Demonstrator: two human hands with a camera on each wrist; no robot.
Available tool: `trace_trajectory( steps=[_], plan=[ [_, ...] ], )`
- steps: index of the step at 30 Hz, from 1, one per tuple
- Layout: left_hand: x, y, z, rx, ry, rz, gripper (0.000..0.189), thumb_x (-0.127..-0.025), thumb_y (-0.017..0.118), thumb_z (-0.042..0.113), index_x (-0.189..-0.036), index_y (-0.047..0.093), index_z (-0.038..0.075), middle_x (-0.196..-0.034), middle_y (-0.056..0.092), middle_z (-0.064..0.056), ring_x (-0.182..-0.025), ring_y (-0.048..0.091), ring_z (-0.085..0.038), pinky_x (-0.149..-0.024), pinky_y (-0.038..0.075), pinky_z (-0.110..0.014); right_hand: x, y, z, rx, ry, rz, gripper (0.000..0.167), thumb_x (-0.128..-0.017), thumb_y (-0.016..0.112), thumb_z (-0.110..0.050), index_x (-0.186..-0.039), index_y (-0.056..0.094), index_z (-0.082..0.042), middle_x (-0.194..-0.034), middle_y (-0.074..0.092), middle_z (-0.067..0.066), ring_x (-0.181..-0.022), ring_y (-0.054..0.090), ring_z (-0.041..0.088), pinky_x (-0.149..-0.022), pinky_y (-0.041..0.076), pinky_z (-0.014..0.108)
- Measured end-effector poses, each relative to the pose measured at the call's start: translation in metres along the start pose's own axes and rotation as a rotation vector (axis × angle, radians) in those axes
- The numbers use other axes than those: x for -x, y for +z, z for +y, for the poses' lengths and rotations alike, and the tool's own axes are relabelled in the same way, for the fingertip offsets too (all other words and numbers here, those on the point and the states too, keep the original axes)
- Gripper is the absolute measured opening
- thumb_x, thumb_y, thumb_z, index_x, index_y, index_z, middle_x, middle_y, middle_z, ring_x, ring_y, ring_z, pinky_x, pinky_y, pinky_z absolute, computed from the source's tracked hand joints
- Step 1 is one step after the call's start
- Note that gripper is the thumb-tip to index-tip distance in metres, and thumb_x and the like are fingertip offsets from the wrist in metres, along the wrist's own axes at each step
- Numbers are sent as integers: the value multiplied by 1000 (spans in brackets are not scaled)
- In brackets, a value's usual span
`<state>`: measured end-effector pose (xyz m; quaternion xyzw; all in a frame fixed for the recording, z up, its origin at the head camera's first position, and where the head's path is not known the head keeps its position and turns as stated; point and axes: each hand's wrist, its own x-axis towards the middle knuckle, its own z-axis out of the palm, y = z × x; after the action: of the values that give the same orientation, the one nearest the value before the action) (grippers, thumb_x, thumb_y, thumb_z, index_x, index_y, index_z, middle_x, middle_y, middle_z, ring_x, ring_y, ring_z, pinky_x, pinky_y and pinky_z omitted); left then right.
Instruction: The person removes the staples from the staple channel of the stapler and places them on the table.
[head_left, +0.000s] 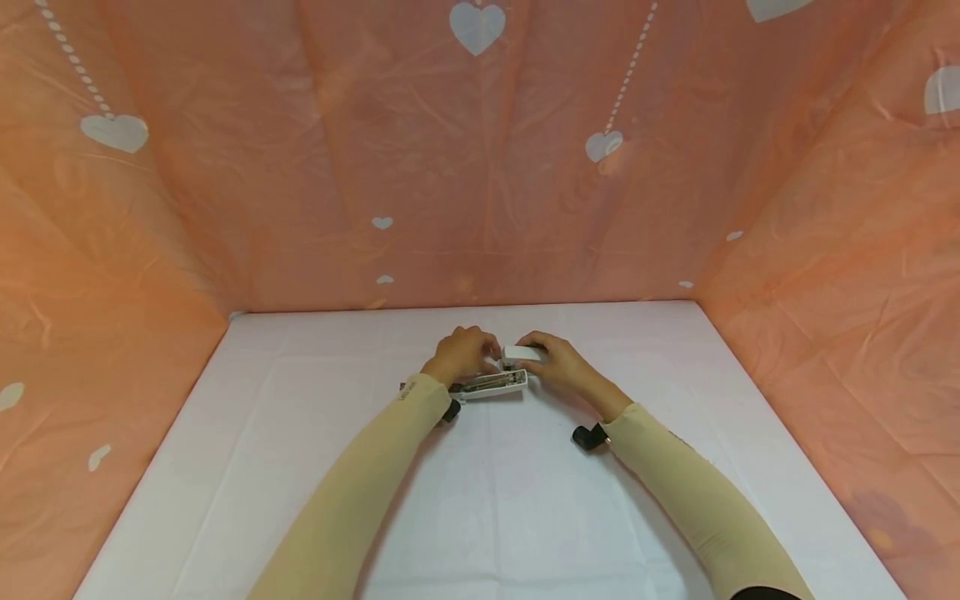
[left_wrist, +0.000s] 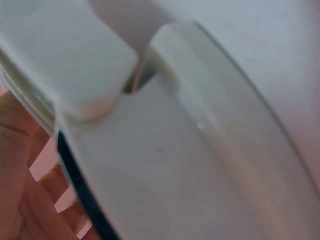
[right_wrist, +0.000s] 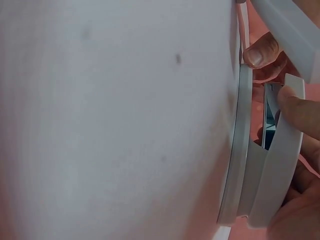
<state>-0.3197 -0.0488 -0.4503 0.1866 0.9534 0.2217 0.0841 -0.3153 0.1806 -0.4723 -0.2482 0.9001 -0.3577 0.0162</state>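
My right hand (head_left: 557,360) grips a white stapler (right_wrist: 272,175); in the right wrist view its thumb lies by the metal track between the stapler's arm and base. Opposite, my left hand (head_left: 463,353) curls its fingers at the stapler's left end, and its thumb (right_wrist: 257,56) touches the end of the base. A long white stapler part (head_left: 491,384), its metal channel exposed, lies on the near side of both hands. Close up in the left wrist view, white casing pieces (left_wrist: 165,160) hide most of the left hand's grip. I cannot tell whether that part joins the held stapler.
A white cloth (head_left: 487,500) covers the table under both forearms. Orange sheeting with white hearts (head_left: 480,167) rises at the back and both sides. Black wrist cameras (head_left: 590,437) stick out from the beige sleeves.
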Motion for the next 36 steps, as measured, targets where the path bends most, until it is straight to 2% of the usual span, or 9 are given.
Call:
trace_trajectory(
  steps=[6,11,23,30,33,36],
  plan=[
    [1,-1,3,-21,-1,2,21,-91,89,31,-108,80,21,-118,69,-3,-114,59,-30,-101,49,-49,1,0,-2,1,14,3,34,-98,81,-17,-128,71,-3,-132,71,16,-128,64,36,-111,48,53],
    [2,-3,5,-15,6,-2,18,-91,89,29,-102,78,20,-117,69,-3,-113,58,-30,-102,47,-50,1,2,-2,31,-8,19,35,-97,82,-13,-128,72,0,-132,70,21,-126,65,39,-108,50,54],
    [2,-1,7,-31,5,-13,17,-93,87,30,-103,77,20,-117,67,-3,-113,57,-30,-104,46,-51,3,1,-1,8,-53,55,33,-95,83,-12,-125,73,-1,-131,71,19,-125,65,37,-109,49,54],
    [2,-1,6,-25,2,-11,17,-92,88,29,-102,77,20,-116,67,-2,-114,57,-30,-104,46,-51,6,-3,3,-199,57,103,34,-96,83,-20,-127,72,-9,-126,74,10,-118,65,28,-108,48,47],
    [3,-2,6,-21,7,-12,18,-92,88,29,-102,77,19,-115,68,-2,-113,58,-29,-103,46,-50,7,-1,4,-219,49,108,36,-96,83,-21,-127,72,-9,-124,74,10,-117,65,26,-108,48,46],
    [3,-3,7,-20,1,-17,18,-92,88,29,-102,77,19,-115,68,-1,-113,57,-28,-103,46,-49,8,-1,5,-262,28,135,35,-96,82,-15,-128,71,-5,-124,74,14,-115,65,26,-105,50,43]
  ],
)
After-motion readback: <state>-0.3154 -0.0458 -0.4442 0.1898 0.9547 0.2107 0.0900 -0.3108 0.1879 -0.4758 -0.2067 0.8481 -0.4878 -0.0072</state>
